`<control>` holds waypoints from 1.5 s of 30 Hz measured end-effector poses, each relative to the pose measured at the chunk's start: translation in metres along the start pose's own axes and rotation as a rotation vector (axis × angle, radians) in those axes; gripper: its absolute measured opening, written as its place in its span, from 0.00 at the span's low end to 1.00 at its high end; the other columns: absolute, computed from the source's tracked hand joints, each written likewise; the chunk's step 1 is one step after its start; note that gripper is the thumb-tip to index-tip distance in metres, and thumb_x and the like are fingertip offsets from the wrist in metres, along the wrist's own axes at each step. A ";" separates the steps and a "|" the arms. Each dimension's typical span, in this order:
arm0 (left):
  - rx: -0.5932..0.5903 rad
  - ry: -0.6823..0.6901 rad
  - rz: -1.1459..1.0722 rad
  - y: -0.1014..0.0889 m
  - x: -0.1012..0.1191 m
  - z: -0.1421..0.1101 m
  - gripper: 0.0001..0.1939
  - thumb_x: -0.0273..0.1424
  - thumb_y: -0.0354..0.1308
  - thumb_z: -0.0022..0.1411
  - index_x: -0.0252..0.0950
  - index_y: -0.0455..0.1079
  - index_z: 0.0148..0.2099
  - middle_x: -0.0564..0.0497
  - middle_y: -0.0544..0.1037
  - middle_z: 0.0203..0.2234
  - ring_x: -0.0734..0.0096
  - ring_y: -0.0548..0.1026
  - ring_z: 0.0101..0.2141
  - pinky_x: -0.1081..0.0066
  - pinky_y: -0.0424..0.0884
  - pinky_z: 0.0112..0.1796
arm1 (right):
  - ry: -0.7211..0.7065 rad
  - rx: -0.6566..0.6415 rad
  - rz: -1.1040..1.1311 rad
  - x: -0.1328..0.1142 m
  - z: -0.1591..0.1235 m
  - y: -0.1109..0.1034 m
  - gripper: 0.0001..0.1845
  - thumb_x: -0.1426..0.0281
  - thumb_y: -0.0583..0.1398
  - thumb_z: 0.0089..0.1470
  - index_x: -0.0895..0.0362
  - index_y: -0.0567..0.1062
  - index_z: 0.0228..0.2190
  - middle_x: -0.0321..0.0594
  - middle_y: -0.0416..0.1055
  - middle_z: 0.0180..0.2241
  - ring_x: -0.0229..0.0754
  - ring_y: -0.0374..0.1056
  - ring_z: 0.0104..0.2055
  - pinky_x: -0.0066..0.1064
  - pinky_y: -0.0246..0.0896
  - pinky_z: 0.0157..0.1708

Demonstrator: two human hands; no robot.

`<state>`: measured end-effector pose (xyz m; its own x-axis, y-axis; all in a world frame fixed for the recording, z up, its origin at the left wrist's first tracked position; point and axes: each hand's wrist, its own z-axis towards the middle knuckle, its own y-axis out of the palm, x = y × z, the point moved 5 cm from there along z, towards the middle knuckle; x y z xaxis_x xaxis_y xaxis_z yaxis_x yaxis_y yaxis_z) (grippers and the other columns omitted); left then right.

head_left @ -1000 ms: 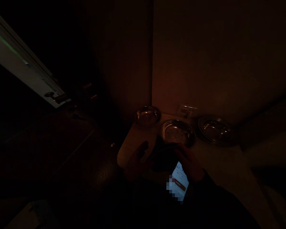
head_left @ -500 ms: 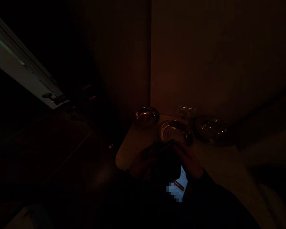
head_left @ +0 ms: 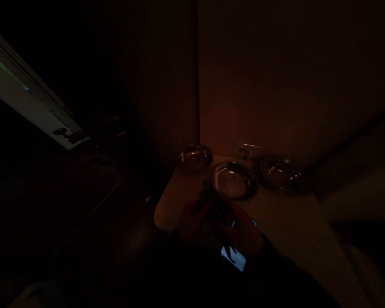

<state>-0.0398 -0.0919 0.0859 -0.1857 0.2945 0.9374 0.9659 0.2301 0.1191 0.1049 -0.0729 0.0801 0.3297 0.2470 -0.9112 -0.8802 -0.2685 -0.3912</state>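
Note:
The picture is very dark. My left hand (head_left: 191, 222) is closed, its thumb pressed on a dark, thin-looking object (head_left: 208, 196) whose kind I cannot make out. On the other side, my right hand (head_left: 246, 234) has its fingers bent around the same object. Dark strip-like parts hang below it. Under my right hand, partly hidden by it, a phone (head_left: 239, 262) shows a lit screen. Just beyond my hands stands a round metal dish (head_left: 234, 182) with a shiny rim.
On the pale wooden table (head_left: 170, 205) are another metal dish (head_left: 194, 158) at back left and stacked metal dishes (head_left: 282, 174) at back right. A wall outlet plate (head_left: 247, 149) sits behind them. A door handle (head_left: 72, 136) shows at left; a small pale scrap (head_left: 148, 198) lies on the floor.
The dark object, broad before, now looks narrower and lower between my hands. My right hand has come lower and closer in, covering the phone's middle. The view has shifted slightly.

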 end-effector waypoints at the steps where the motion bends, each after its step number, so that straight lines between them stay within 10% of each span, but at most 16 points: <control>1: 0.001 0.001 0.013 0.001 0.001 0.000 0.24 0.46 0.66 0.43 0.30 0.78 0.34 0.45 0.82 0.30 0.61 0.78 0.33 0.68 0.72 0.35 | 0.014 -0.004 0.015 0.000 0.000 0.001 0.29 0.59 0.62 0.50 0.53 0.69 0.53 0.46 0.70 0.53 0.52 0.67 0.54 0.48 0.61 0.54; 23: 0.223 0.134 0.115 -0.031 0.006 0.006 0.22 0.44 0.58 0.55 0.33 0.76 0.44 0.43 0.80 0.41 0.57 0.75 0.46 0.64 0.69 0.46 | 0.218 0.423 0.070 0.015 0.015 -0.072 0.29 0.45 0.57 0.46 0.57 0.78 0.36 0.47 0.78 0.38 0.53 0.71 0.41 0.44 0.65 0.42; 37: 0.045 0.161 0.031 0.005 0.004 -0.004 0.23 0.35 0.61 0.55 0.34 0.70 0.53 0.44 0.76 0.48 0.59 0.73 0.49 0.63 0.68 0.50 | -0.059 -0.043 0.171 -0.024 -0.002 -0.005 0.20 0.62 0.53 0.58 0.50 0.74 0.50 0.40 0.73 0.51 0.47 0.68 0.53 0.43 0.63 0.54; 45: 0.001 0.083 -0.119 -0.005 0.008 0.001 0.25 0.41 0.62 0.51 0.31 0.73 0.49 0.42 0.78 0.46 0.57 0.75 0.48 0.64 0.68 0.48 | 0.068 0.140 0.339 0.014 0.009 -0.038 0.26 0.57 0.61 0.52 0.52 0.70 0.51 0.47 0.71 0.52 0.50 0.67 0.53 0.48 0.61 0.54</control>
<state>-0.0460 -0.0903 0.0922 -0.2832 0.1873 0.9406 0.9377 0.2599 0.2306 0.1398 -0.0510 0.0828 0.0295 0.1023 -0.9943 -0.9799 -0.1935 -0.0489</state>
